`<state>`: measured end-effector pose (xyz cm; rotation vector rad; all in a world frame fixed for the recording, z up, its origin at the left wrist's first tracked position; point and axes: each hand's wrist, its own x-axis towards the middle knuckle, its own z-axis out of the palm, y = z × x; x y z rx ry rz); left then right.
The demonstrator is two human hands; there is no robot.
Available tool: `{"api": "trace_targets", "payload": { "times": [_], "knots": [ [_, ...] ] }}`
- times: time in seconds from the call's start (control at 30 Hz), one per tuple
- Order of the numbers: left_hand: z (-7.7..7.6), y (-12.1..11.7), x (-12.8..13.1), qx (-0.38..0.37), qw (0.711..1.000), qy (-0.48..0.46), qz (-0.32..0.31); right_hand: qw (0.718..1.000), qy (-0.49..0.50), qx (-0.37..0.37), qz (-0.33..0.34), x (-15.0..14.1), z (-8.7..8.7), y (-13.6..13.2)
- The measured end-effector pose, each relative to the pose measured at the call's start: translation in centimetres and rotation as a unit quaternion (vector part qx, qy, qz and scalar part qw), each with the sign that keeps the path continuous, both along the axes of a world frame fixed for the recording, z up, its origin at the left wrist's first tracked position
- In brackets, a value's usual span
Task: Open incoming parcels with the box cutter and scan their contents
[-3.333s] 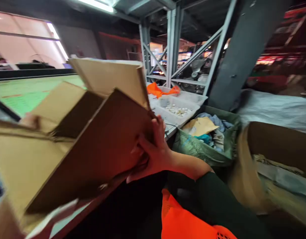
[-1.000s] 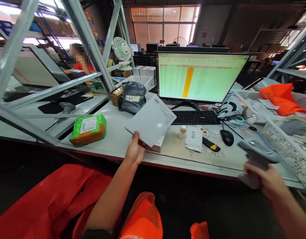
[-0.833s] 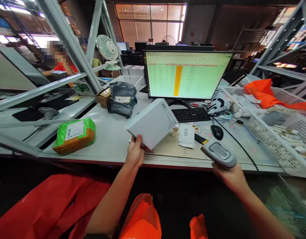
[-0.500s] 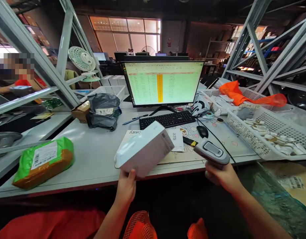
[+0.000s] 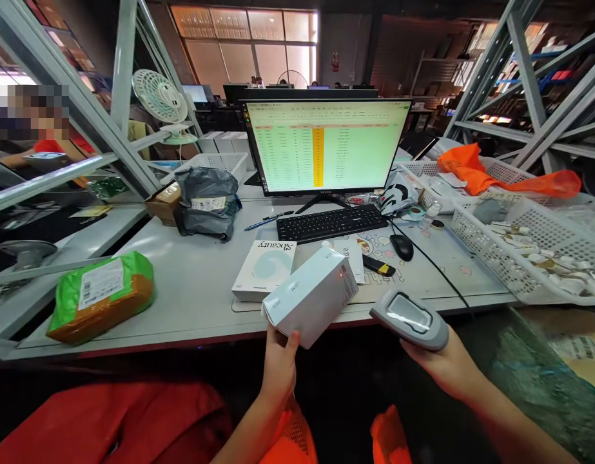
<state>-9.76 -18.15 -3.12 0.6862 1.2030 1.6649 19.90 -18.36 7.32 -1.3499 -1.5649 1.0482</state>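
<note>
My left hand (image 5: 280,361) grips a white cardboard box (image 5: 311,303) by its lower left end, tilted above the desk's front edge. Small print and a faint reddish glow show on the box's right end. In my right hand (image 5: 445,361) is a grey barcode scanner (image 5: 413,320), its head turned left toward that end of the box. Behind the held box lies a flat white box (image 5: 264,267) with "beauty" lettering and a pale green swirl. A white printed card (image 5: 354,259) and a black-and-yellow box cutter (image 5: 378,265) lie just beyond.
Facing me is a monitor (image 5: 326,148) showing a table, with a keyboard (image 5: 331,223) and mouse (image 5: 402,247) below. At left sit a green-and-brown wrapped parcel (image 5: 104,296) and a grey plastic parcel (image 5: 207,203). White baskets (image 5: 519,258) stand at right; metal frames flank the desk.
My left hand has moved right with the box and turned it, uncovering the flat box behind. The scanner sits slightly lower, and its head is closer to the box's printed end.
</note>
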Motion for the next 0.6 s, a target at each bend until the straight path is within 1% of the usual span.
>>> {"api": "trace_targets", "payload": {
  "times": [0.03, 0.1, 0.17, 0.2, 0.27, 0.33, 0.37, 0.43, 0.47, 0.5, 0.53, 0.57, 0.6],
  "knots": [
    [-0.3, -0.2, -0.1, 0.0, 1.0, -0.002, -0.001, 1.0, 0.017, -0.022, -0.002, 0.0, -0.1, -0.2],
    [-1.1, -0.8, -0.4, -0.004, 1.0, -0.011, 0.004, 0.996, 0.049, -0.074, -0.031, 1.0, -0.6, 0.0],
    [-2.1, -1.7, -0.8, -0.014, 0.999, -0.031, 0.012, 0.989, 0.047, -0.106, -0.095, 3.4, -1.3, 1.6],
    [-2.6, -2.1, -0.9, -0.02, 0.999, -0.047, 0.012, 0.985, 0.032, -0.112, -0.13, 5.0, -1.7, 2.9],
    [-3.2, -2.9, -0.8, -0.031, 0.995, -0.091, 0.003, 0.973, 0.0, -0.113, -0.199, 8.5, -2.4, 6.6],
    [-3.5, -3.6, -0.4, -0.038, 0.99, -0.136, -0.017, 0.967, -0.019, -0.144, -0.21, 12.2, -3.1, 11.0],
    [-3.5, -3.9, -0.2, -0.042, 0.987, -0.154, -0.031, 0.967, -0.037, -0.141, -0.209, 13.8, -3.3, 13.0],
    [-3.4, -4.3, 0.3, -0.046, 0.981, -0.178, -0.061, 0.96, -0.129, -0.095, -0.229, 16.3, -3.6, 16.0],
    [-3.4, -4.4, 0.6, -0.042, 0.979, -0.183, -0.074, 0.948, -0.19, -0.055, -0.25, 16.9, -3.7, 16.6],
    [-3.3, -4.5, 0.8, -0.034, 0.978, -0.186, -0.086, 0.931, -0.249, -0.01, -0.269, 16.9, -3.7, 16.6],
    [-3.3, -4.5, 1.0, -0.023, 0.978, -0.186, -0.096, 0.916, -0.288, 0.036, -0.278, 16.3, -3.7, 15.8],
    [-3.2, -4.4, 1.2, -0.013, 0.977, -0.183, -0.105, 0.914, -0.297, 0.074, -0.266, 15.1, -3.9, 14.4],
    [-3.1, -4.3, 1.4, -0.007, 0.978, -0.176, -0.114, 0.924, -0.281, 0.107, -0.238, 13.5, -4.3, 12.4]
  ]
}}
